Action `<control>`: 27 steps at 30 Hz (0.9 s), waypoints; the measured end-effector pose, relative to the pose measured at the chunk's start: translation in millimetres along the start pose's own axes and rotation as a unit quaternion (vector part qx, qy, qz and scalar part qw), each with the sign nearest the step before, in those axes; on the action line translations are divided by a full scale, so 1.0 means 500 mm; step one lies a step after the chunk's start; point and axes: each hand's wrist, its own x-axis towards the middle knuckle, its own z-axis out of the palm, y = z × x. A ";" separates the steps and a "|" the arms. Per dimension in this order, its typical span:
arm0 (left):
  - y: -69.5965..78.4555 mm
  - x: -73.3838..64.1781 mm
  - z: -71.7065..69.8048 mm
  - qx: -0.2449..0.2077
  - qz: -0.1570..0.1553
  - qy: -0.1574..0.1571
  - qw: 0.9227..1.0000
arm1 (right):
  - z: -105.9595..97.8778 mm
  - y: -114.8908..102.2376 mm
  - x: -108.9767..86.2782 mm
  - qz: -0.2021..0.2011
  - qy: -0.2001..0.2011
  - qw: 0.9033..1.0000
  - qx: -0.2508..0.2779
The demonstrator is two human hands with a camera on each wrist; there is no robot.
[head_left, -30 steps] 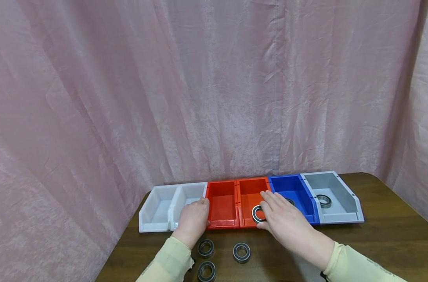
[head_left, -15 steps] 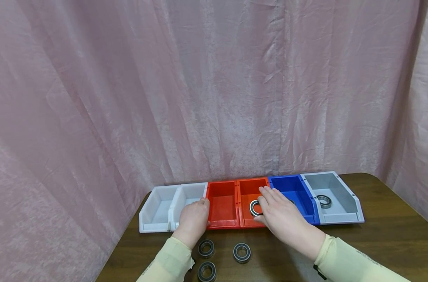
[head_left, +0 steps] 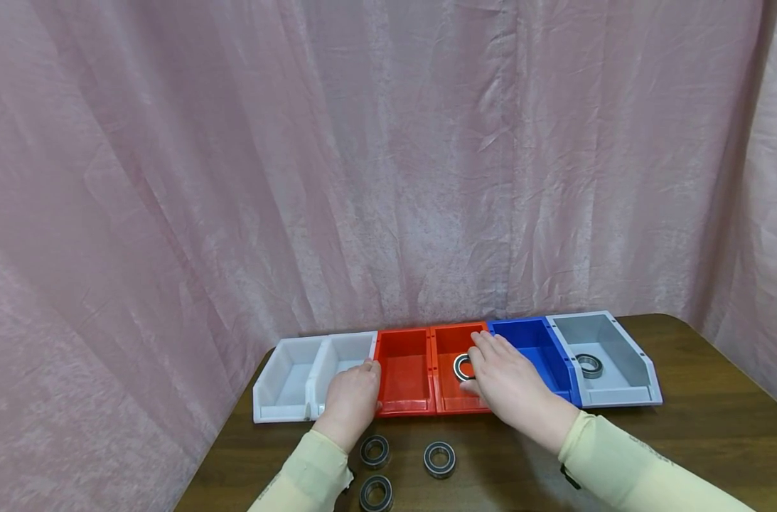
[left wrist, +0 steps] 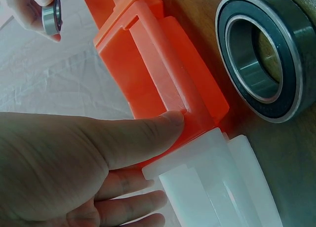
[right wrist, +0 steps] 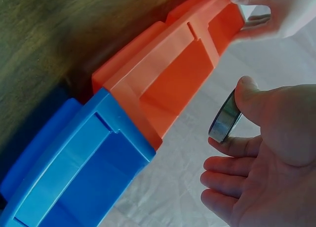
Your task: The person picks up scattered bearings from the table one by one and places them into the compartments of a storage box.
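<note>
In the head view my right hand [head_left: 512, 384] is over the right-hand red bin [head_left: 452, 341], pinching a ball bearing [right wrist: 226, 121] between thumb and index finger. The right wrist view shows its other fingers loosely extended below the bearing. My left hand [head_left: 351, 395] is at the join between the second white bin [head_left: 346, 348] and the left-hand red bin [head_left: 404, 377]. Its straight thumb touches the red bin's front rim in the left wrist view, with the fingers extended beside the white bin.
Three bearings lie on the wooden table: one bearing [head_left: 365, 453] behind another [head_left: 365, 495], and a third bearing [head_left: 429, 461] to their right. A blue bin [head_left: 535, 348] adjoins a grey bin [head_left: 618, 355] holding a bearing [head_left: 582, 368]. Another white bin [head_left: 292, 370] ends the row.
My right hand has shifted slightly left and away from me with the bearing, further over the red bin. A bearing glimpsed in the blue bin is now hidden behind it. The left hand stays put.
</note>
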 end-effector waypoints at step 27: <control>-0.001 0.002 0.005 -0.007 -0.006 0.002 1.000 | 0.025 0.015 0.034 0.040 -0.067 0.997 0.011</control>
